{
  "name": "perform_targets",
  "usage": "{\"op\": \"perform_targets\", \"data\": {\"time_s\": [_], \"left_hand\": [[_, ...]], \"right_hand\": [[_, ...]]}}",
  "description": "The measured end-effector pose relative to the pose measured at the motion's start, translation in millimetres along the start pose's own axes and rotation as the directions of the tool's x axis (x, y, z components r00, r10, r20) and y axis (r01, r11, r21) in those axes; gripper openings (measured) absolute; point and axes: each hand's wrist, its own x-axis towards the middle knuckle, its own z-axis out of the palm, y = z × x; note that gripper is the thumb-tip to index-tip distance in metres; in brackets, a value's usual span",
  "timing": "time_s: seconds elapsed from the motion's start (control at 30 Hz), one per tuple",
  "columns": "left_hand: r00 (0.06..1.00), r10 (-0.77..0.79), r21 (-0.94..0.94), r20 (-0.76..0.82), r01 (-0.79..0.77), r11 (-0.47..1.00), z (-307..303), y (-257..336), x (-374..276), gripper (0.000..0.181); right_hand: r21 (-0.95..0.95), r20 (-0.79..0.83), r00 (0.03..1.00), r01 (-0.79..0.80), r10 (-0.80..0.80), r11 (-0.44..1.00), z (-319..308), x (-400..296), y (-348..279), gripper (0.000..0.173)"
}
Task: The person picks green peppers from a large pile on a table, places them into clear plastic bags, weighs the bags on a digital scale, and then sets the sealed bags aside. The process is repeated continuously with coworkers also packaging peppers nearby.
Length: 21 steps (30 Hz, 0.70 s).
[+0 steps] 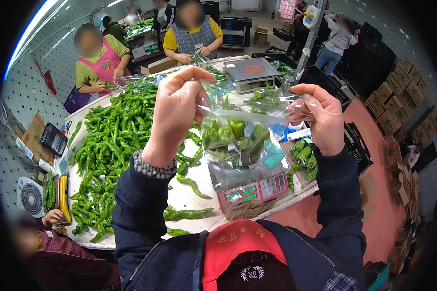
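Observation:
Between my hands a clear plastic bag (236, 145) hangs above the table, with green peppers showing in its lower part. My left hand (180, 105) pinches the left corner of its top edge, and my right hand (320, 114) grips the right corner. The top edge is stretched across between them. Right behind and below the bag is a digital scale (227, 183) with a steel pan and a red front, its display lit. Whether the bag touches the pan I cannot tell. A large heap of long green peppers (120, 134) covers the table's left side.
A second scale (253, 69) stands at the far end of the white table (184, 198). A brown cloth (244, 210) lies by the near edge. Bagged peppers (304, 156) sit at right. Two co-workers in aprons stand across the table; another person's hand (52, 217) is at lower left.

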Motion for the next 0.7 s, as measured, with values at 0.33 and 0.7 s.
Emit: {"op": "perform_targets", "data": {"time_s": [0.33,0.7], "left_hand": [[0.997,-0.081,0.018,-0.014,0.082,0.997,-10,-29,46,0.03],[0.968,0.251,0.514,0.004,-0.218,0.83,24,-137,-155,0.07]], "right_hand": [[-0.032,0.035,0.999,-0.034,0.035,0.999,-4,43,29,0.03],[-0.572,-0.063,0.993,0.042,-0.095,0.819,-28,-134,130,0.036]]}}
